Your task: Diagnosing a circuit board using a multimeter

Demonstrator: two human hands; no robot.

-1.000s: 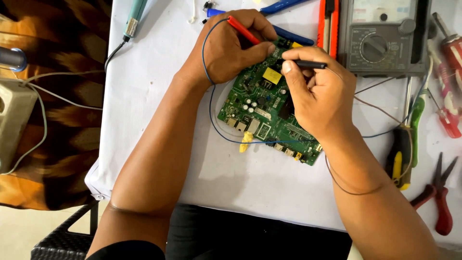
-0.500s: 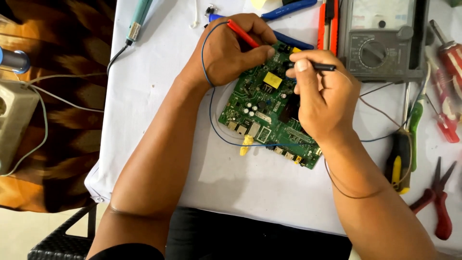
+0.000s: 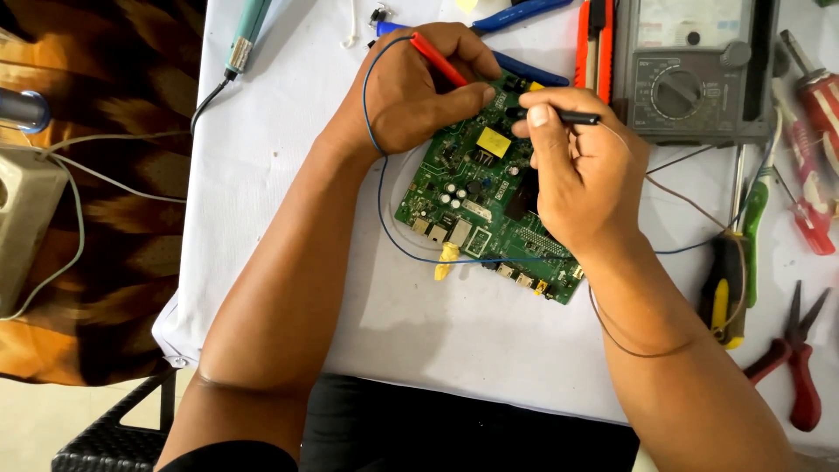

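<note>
The left hand (image 3: 415, 87) covers the far left corner of the green circuit board (image 3: 476, 210), and the tip of the red probe (image 3: 437, 59) vanishes under its fingers, so where it meets the board cannot be told. The right hand (image 3: 581, 179) hides the board's right side; the black probe (image 3: 559, 114) shows only as a short length in its grip, its tip too small to place. The meter (image 3: 690, 70) is cut off by the far edge, as are the blue-handled tool (image 3: 516, 13) and the soldering iron (image 3: 245, 35). At the right edge the red screwdriver (image 3: 813, 96) is cropped. The board's small parts are too fine to identify.
</note>
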